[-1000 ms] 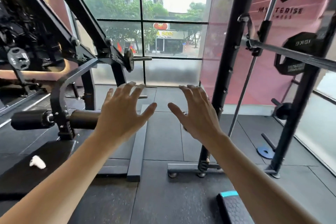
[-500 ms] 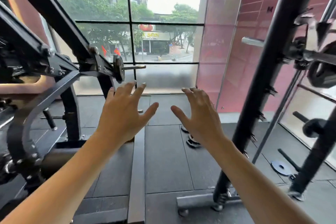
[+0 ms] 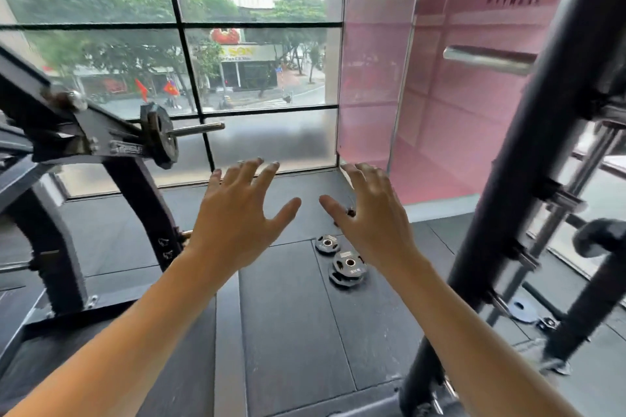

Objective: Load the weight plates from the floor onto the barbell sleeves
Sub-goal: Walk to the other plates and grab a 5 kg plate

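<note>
With the left hand [image 3: 237, 223] and right hand [image 3: 372, 223] spread wide and holding nothing, the nearest weight plate [image 3: 348, 268] on the floor [image 3: 288, 315] should be gripped by its rim.

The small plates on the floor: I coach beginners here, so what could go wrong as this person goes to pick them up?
The weight plates lie flat and overlapping, so fingers could get pinched prying one up. The rack upright stands close beside the right hand, which could knock it.

Pink wall [image 3: 474, 112]: "MYSTERISE"; shop sign [image 3: 237, 51]: "SON".
</note>
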